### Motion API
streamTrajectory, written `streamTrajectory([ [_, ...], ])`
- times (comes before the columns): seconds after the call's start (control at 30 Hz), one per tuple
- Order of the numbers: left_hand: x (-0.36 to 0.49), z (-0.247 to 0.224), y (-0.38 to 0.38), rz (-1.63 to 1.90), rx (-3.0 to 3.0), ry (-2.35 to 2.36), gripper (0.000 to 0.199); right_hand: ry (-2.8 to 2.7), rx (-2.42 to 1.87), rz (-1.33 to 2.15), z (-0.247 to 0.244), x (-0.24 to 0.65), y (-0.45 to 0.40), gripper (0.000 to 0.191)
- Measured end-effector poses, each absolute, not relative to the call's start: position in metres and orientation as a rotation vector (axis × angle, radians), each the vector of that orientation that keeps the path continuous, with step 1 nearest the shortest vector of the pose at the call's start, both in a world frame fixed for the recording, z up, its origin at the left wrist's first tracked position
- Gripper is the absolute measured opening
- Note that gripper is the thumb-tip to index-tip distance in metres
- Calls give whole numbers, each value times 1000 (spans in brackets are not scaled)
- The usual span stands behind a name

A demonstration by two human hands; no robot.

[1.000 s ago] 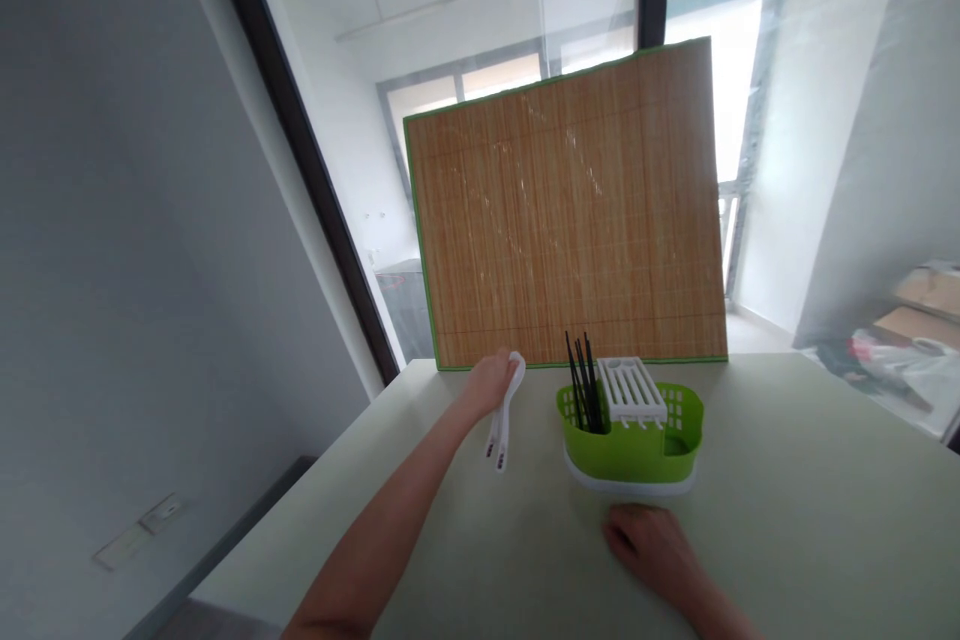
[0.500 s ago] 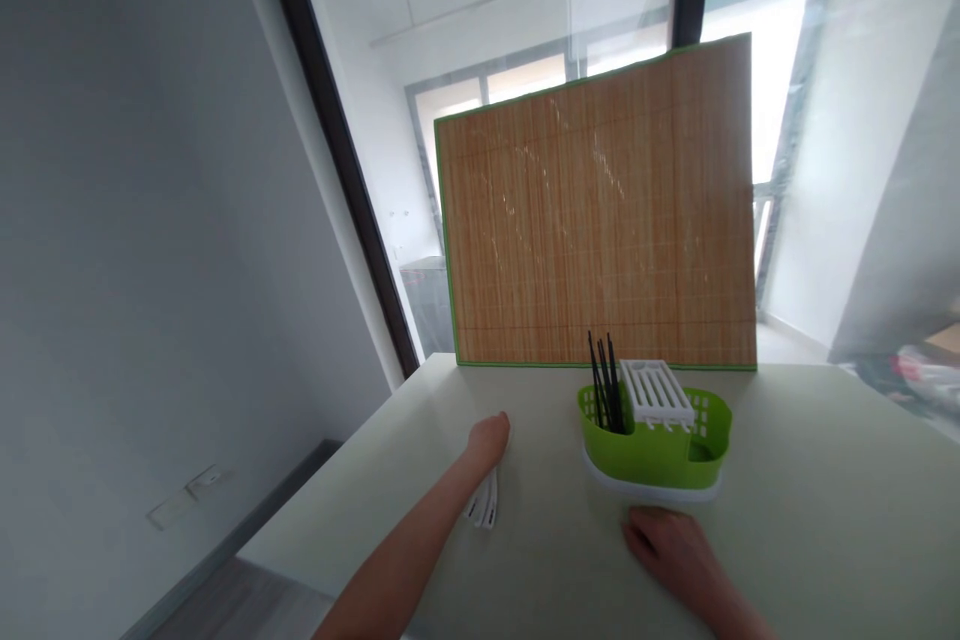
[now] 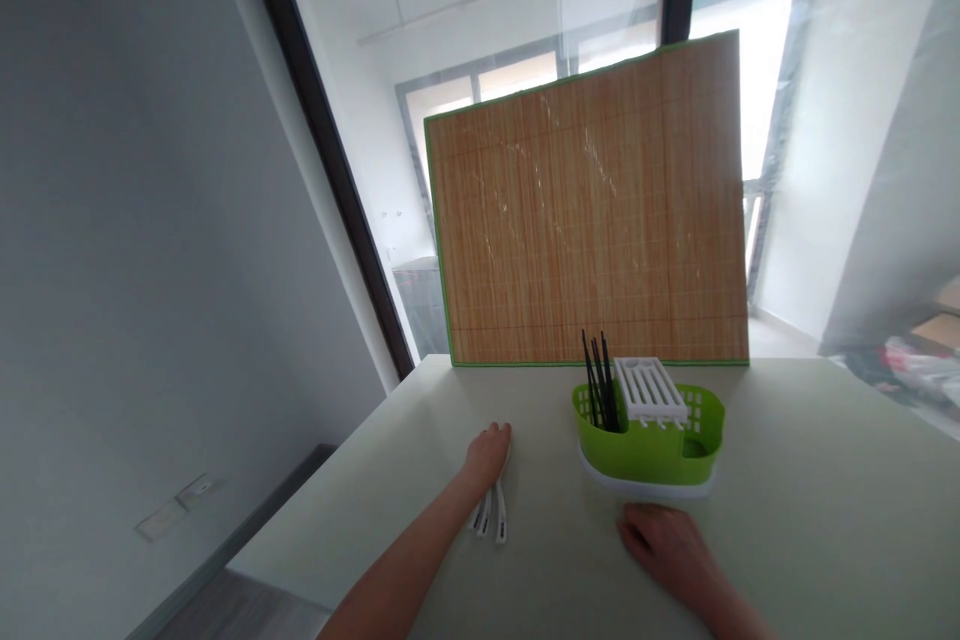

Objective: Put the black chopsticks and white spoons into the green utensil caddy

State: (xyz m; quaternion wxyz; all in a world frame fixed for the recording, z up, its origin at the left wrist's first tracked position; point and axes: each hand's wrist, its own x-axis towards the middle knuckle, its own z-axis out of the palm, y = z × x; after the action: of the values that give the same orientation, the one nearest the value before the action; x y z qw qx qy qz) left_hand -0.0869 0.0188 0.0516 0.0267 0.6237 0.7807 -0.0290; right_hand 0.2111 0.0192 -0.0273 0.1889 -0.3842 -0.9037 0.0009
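Note:
My left hand [image 3: 489, 452] rests low over several white spoons [image 3: 501, 520] on the table, fingers curled down around one at the right. Only their slim curved handles with dark marks at the ends show; the hand covers the heads. In front of the green basket [image 3: 645, 458], my right hand [image 3: 660, 542] lies on the table, loosely closed, with no object visible in it. The basket sits on a white base tray [image 3: 645, 488]. Black chopsticks [image 3: 600, 385] stand in its left compartment, and a white slotted rack [image 3: 651, 390] sits across its middle.
A bamboo mat [image 3: 592, 220] with green edging stands upright along the back of the pale table [image 3: 810, 480]. Behind it is a glass partition with dark posts. A grey wall [image 3: 150, 270] rises at the left.
One spoon now lies apart to the right of the others, its handle swung toward me. My left hand has turned slightly; my right hand stays put. The view has shifted a little.

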Motion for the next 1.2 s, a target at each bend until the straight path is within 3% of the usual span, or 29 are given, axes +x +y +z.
streamTrajectory([
  [0.57, -83, 55, 20, -23, 1974, 2485, 37, -2532, -1075, 22, -27, 210, 20, 25],
  [0.67, -82, 70, 26, 121, 1966, 2452, 32, -2534, -1079, 26, -28, 210, 20, 25],
  [0.93, -24, 120, 96, 768, 1956, 1893, 48, -2526, -1088, 26, -25, 208, 19, 24],
  [1.2, 38, 124, 154, 1004, 1655, 1530, 23, -2512, -1103, 14, -28, 208, 20, 22],
])
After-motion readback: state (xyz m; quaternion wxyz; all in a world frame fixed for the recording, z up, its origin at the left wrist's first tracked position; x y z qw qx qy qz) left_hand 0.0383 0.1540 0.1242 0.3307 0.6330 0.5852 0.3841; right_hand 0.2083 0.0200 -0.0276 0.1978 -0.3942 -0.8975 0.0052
